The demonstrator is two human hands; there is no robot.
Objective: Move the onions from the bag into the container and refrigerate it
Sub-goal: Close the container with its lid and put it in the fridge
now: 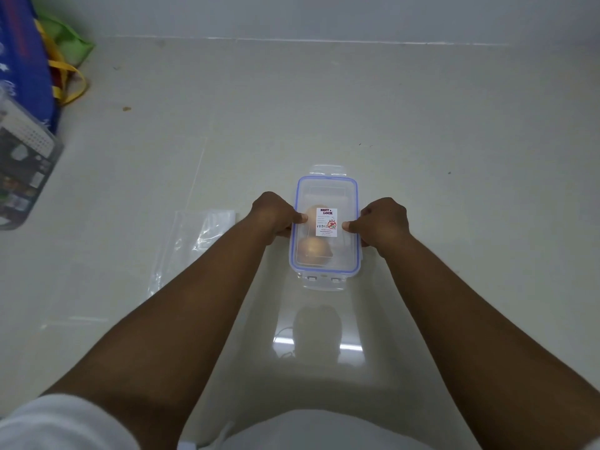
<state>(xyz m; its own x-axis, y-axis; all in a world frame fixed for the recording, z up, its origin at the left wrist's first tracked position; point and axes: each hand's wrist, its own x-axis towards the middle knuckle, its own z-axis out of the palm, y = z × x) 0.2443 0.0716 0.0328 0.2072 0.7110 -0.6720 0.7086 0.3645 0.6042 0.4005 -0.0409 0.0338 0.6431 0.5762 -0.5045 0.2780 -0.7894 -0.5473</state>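
A clear plastic container (325,266) with a blue-rimmed lid and a white label stands on the pale floor in the middle of the view. Through the lid I see two brown onions (314,251), one nearer me and one farther. My left hand (276,217) grips the container's left side, thumb pressed on the lid. On the opposite side my right hand (381,224) holds it the same way. The end flaps of the lid stick out flat. A flat, transparent plastic bag (194,241) lies on the floor just left of my left forearm.
At the far left stand a blue bag (26,60), a green bag with yellow handles (69,50) and a clear box (26,164) with packaged items. The wall's base runs along the top. Glossy floor spreads right of the container.
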